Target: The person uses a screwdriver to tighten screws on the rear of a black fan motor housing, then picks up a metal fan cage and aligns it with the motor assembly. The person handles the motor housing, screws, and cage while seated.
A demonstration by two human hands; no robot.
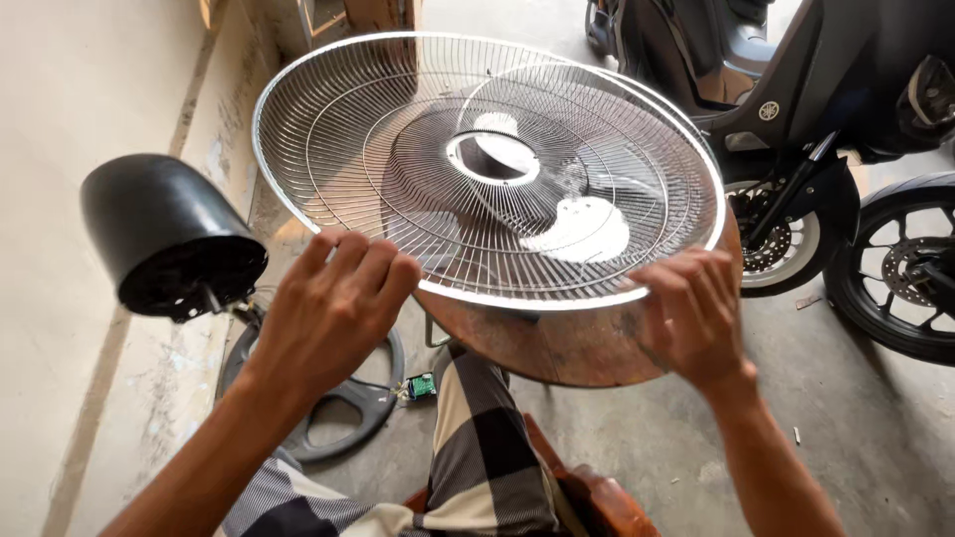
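A person, seen from their own head looking down, holds a round wire fan guard [487, 169] with both bare hands. The guard [487, 169] is silver, with fine ribs fanning out from a small centre ring, and it looks like two grille halves stacked one over the other. It lies roughly flat, tilted slightly, over a round wooden table [567, 348], whose brown top shows under the guard's near edge.

The left hand [333, 308] is at the guard's near-left rim. Its fingers curl over the rim wire, closed onto it. The right hand [691, 313] is at the guard's near-right rim, fingers bent over the edge and pressing on it; how firmly it grips cannot be told.

Left of the guard, a black motor housing [169, 234] stands tilted, its open end facing down and toward the viewer. Below that, under the left forearm, a dark ring-shaped fan base [343, 408] lies on the concrete floor [856, 418]. A small green circuit board [422, 386] with thin wires sits just beside the base, near the table's leg.

Below the guard, the person's lap shows in black-and-cream checked cloth [487, 467], with part of a wooden seat [607, 507] beside it.

Right of the guard and beyond the table, a dark motorbike [796, 109] is parked, its front wheel [781, 244] close to the table's edge. A second wheel [900, 268] stands farther right.
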